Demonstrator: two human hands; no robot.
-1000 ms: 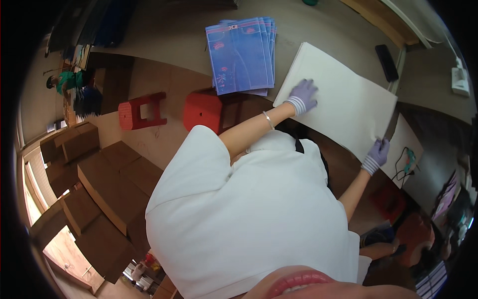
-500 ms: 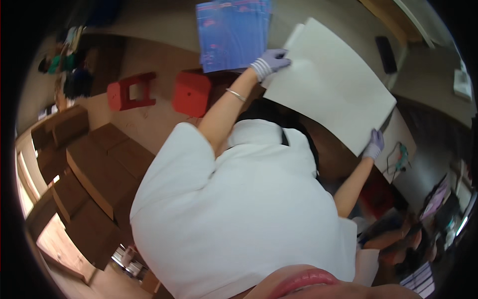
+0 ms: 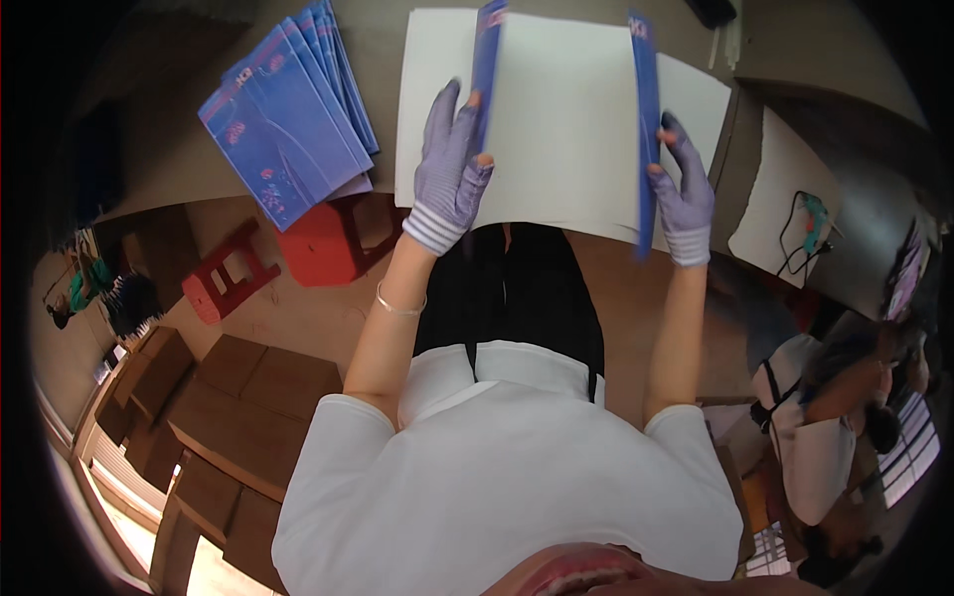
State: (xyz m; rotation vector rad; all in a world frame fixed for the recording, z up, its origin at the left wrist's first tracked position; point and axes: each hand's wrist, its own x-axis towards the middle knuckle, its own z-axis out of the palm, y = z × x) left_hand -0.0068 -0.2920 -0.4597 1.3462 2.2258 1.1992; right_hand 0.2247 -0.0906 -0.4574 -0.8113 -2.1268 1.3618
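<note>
Both my hands wear purple knit gloves with white-striped cuffs and bare fingertips on some fingers. My left hand [image 3: 452, 179], fingers outstretched and apart, lies against the outer side of a narrow upright blue panel [image 3: 486, 55]. My right hand [image 3: 686, 194] is against the outer side of a second upright blue panel [image 3: 644, 109], thumb and fingers spread. Whether the panels are raised flaps of one sheet I cannot tell; the surface between them is white. Beneath lie large white sheets [image 3: 422, 60] on the table, their near edge toward me.
Fanned blue printed sheets [image 3: 298, 129] lie left on the grey table [image 3: 169, 159]. Red stools [image 3: 323, 243] and brown cartons [image 3: 234, 417] stand left below. On the right are a white board [image 3: 765, 228], a teal corded tool [image 3: 815, 221] and another person [image 3: 815, 437].
My hands let go of the tilted white sheets, which now lie flat before me. Two upright blue panels are now between my hands. The view has turned, and the blue sheets appear farther left.
</note>
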